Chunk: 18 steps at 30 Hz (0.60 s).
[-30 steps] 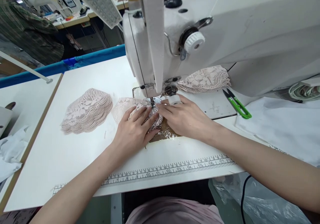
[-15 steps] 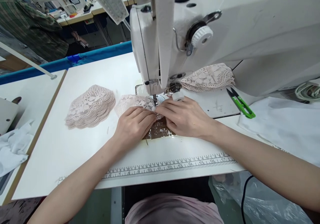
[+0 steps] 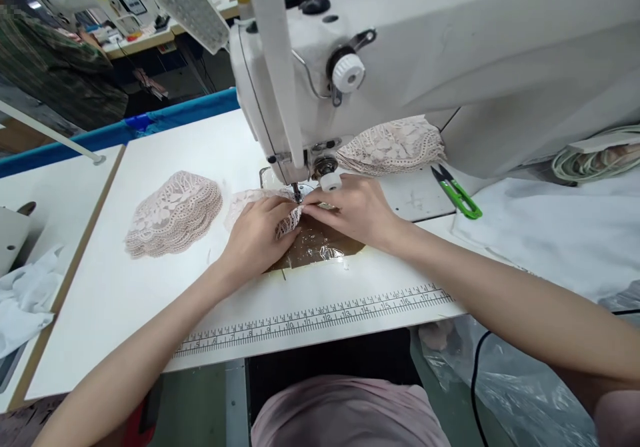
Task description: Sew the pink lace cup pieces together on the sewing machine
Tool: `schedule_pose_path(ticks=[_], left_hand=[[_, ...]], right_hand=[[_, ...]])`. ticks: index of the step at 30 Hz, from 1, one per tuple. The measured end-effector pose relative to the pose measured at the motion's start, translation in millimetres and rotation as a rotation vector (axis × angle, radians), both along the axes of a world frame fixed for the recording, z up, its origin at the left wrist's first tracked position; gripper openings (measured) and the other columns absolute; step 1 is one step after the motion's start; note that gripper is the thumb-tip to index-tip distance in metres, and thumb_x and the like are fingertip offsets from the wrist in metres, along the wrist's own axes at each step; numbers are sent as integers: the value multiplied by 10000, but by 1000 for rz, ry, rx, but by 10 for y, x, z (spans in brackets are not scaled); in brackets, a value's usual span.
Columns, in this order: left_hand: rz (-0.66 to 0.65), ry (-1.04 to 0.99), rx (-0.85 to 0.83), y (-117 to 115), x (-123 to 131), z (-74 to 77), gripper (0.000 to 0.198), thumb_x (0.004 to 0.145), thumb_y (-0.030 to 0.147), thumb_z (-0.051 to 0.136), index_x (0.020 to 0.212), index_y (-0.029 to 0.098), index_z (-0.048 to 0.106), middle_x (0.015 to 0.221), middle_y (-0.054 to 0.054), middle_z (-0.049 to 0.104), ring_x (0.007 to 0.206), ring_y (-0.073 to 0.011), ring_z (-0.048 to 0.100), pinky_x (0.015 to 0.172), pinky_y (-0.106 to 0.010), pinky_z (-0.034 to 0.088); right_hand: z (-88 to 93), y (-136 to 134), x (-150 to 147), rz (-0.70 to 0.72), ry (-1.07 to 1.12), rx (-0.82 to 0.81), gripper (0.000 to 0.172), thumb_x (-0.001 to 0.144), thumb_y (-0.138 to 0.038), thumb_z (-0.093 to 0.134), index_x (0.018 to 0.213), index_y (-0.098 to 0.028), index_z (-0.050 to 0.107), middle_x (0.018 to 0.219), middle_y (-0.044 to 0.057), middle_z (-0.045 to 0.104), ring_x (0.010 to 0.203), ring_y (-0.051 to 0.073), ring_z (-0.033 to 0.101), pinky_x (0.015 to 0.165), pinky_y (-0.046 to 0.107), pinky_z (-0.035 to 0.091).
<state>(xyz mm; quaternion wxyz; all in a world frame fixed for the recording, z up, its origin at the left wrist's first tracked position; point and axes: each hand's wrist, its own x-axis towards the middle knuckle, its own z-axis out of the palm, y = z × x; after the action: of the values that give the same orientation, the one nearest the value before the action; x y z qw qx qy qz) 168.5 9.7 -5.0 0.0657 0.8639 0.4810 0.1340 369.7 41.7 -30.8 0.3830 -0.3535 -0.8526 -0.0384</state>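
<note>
A pale pink lace piece (image 3: 289, 222) lies under the needle and presser foot (image 3: 297, 192) of the white sewing machine (image 3: 273, 100). My left hand (image 3: 260, 234) grips it from the left, its edge folded up between thumb and fingers. From the right, my right hand (image 3: 353, 210) pinches the lace edge close to the presser foot, fingertips together. Part of the lace is covered by both hands. Below the hands, shiny brown tape (image 3: 320, 244) covers the table.
One stack of lace pieces (image 3: 173, 214) lies to the left, another lace stack (image 3: 395, 144) behind my right hand. Green thread snips (image 3: 457, 192) and white cloth (image 3: 540, 234) are at right. A printed ruler (image 3: 310, 320) runs along the front edge. Another person (image 3: 55, 67) is at back left.
The view has shifted, so the machine appears further left. My hands have turned the lace edge upward at the presser foot, and more of the brown tape shows below them.
</note>
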Motion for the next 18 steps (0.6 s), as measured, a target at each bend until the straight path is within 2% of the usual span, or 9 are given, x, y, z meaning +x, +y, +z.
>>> schedule_pose_path(ticks=[2, 7, 11, 14, 18], left_hand=[[16, -5, -29, 55, 27, 18, 264, 867, 235, 567, 1116, 175, 630, 1145, -65, 661, 1063, -256, 599, 938, -439, 464], [161, -3, 69, 114, 179, -38, 294, 829, 438, 643, 986, 190, 656, 949, -43, 679, 945, -263, 611, 897, -451, 435], [226, -13, 197, 119, 259, -124, 123, 857, 287, 592, 921, 202, 654, 914, -37, 683, 918, -243, 615, 881, -419, 420], [223, -24, 185, 112, 261, -137, 111, 854, 217, 558, 909, 208, 654, 948, -32, 692, 913, -235, 615, 873, -410, 416], [189, -20, 169, 90, 256, -104, 135, 863, 317, 593, 901, 204, 654, 923, -38, 693, 907, -242, 610, 900, -432, 403]], right_hand=[[-3, 14, -12, -53, 0, -50, 196, 903, -337, 625, 837, -218, 766, 642, -9, 688, 551, 122, 561, 492, 259, 293], [27, 10, -39, -107, 7, -121, 210, 901, -357, 627, 842, -209, 764, 634, -6, 685, 541, 116, 552, 501, 253, 276], [60, -10, -40, -127, 0, -156, 253, 921, -379, 596, 850, -202, 763, 671, 4, 705, 595, 131, 600, 525, 251, 303], [91, -25, -33, -129, -15, -177, 247, 921, -363, 595, 848, -196, 762, 698, 10, 720, 621, 142, 625, 526, 255, 302], [122, -39, -39, -133, -17, -210, 228, 916, -349, 599, 855, -197, 758, 726, 10, 729, 634, 143, 631, 530, 258, 297]])
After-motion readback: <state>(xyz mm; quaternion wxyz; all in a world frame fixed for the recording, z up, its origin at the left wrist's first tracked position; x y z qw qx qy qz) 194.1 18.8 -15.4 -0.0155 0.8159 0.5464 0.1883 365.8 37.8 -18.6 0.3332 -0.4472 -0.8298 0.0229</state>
